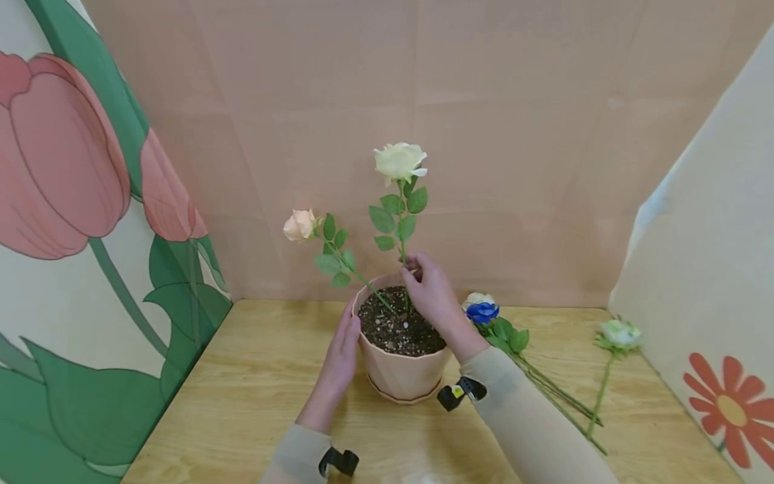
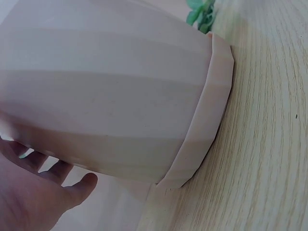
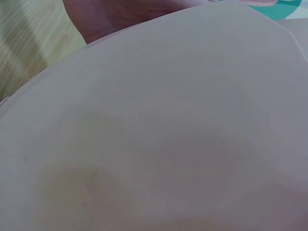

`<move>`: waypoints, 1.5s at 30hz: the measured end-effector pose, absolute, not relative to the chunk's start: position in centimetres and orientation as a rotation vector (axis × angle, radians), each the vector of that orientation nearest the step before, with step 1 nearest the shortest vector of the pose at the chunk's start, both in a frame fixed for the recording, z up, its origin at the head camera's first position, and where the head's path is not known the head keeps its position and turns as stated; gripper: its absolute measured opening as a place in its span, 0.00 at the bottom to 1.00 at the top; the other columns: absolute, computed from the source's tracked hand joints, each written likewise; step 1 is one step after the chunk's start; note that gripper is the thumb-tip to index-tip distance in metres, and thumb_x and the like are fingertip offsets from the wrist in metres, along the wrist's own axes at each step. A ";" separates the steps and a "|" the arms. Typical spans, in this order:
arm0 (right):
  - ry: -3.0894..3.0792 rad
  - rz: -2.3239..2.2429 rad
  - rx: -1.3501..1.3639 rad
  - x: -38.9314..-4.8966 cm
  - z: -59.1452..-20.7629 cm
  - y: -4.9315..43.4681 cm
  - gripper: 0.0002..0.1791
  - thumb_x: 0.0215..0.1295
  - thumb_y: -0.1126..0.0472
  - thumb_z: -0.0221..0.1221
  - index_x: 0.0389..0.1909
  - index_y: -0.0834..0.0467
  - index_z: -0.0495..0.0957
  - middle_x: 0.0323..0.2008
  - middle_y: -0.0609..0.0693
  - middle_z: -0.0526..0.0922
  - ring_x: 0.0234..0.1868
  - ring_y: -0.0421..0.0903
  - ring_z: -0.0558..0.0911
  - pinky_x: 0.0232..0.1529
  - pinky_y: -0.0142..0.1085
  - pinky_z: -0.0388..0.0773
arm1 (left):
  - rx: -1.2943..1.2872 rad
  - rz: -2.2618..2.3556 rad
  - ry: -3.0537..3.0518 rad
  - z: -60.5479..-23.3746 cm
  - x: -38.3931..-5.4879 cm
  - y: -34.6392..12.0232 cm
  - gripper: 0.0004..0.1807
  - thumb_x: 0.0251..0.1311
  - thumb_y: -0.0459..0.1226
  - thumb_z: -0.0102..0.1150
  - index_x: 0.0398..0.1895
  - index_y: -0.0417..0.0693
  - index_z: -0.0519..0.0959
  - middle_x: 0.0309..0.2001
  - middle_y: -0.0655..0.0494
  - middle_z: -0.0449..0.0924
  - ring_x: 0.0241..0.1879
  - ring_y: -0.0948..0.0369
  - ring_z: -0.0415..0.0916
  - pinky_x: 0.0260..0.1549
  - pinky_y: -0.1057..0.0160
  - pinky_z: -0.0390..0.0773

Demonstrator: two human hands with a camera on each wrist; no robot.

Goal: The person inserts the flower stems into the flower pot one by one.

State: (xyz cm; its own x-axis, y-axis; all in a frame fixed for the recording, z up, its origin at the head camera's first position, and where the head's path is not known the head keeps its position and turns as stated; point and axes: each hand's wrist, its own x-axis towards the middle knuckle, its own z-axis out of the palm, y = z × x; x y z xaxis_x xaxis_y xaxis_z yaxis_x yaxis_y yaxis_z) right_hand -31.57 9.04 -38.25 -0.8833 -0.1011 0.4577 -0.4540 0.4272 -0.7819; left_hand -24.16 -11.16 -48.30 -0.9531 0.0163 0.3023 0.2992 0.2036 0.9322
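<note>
A pale pink faceted flowerpot stands on its saucer, filled with dark soil flecked with white. My left hand rests along the pot's left side, fingers extended; in the left wrist view its fingertips touch the wall. Above the soil, my right hand pinches the green stem of an upright white rose. Whether the stem's lower end is in the soil is hard to tell. A peach rose stands in the soil, leaning left. The pot wall fills most of the right wrist view.
Right of the pot, a blue rose and a white rose lie with their stems together on the wooden table. Farther right lies a pale green-white flower. A pink backdrop and painted side panels surround the table.
</note>
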 end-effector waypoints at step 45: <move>-2.192 1.432 0.251 -27.8 -38.0 15.9 0.20 0.80 0.56 0.68 0.66 0.58 0.82 0.51 0.51 0.86 0.36 0.46 0.80 0.29 0.30 0.73 | -0.234 -1.802 -2.270 -48.2 -24.0 -10.9 0.34 0.90 0.58 0.29 0.92 0.62 0.52 0.89 0.50 0.51 0.86 0.41 0.49 0.82 0.31 0.48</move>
